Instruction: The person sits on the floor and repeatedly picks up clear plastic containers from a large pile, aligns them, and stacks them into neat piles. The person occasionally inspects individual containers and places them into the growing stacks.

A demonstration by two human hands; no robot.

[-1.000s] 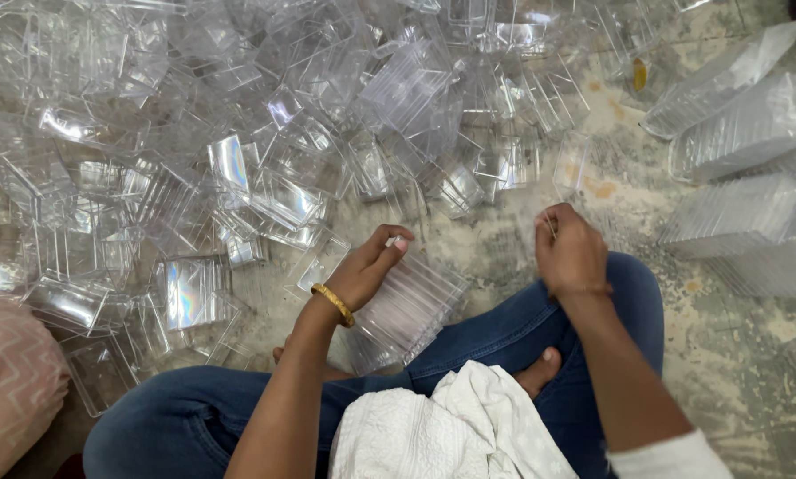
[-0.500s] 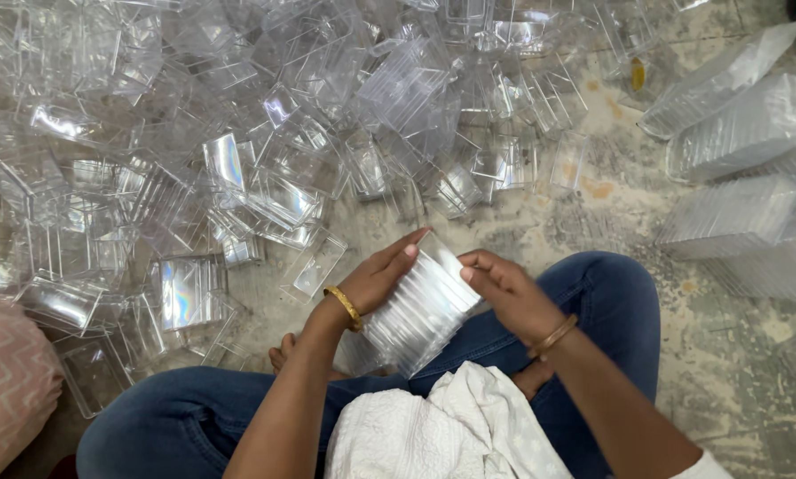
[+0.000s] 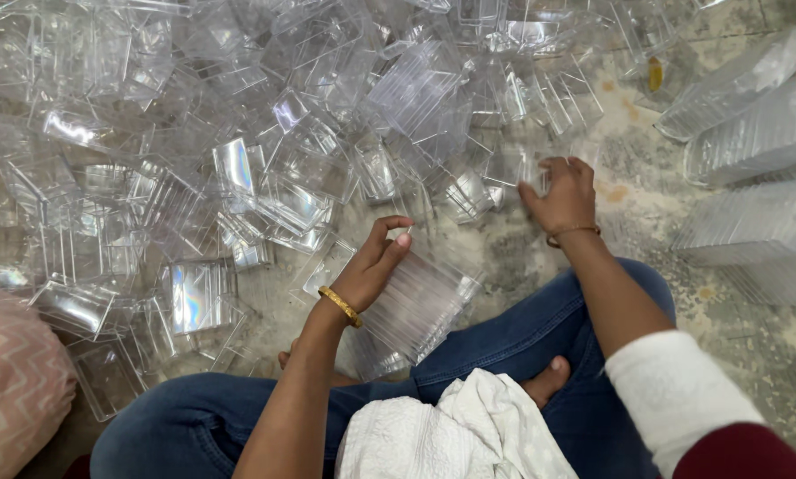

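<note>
I sit cross-legged on the floor in blue jeans. My left hand, with a gold bangle on the wrist, holds a nested stack of clear plastic containers that rests tilted against my knee. My right hand is stretched forward to the pile, its fingers on a loose clear container at the pile's near edge. A big heap of loose clear plastic containers covers the floor ahead and to the left.
Long nested stacks of clear containers lie on the right on the mottled floor. A white cloth lies in my lap. A pink patterned cushion sits at the lower left.
My right hand left the stack in my lap and reached forward to a loose container at the pile's edge. My left hand stays on the stack.
</note>
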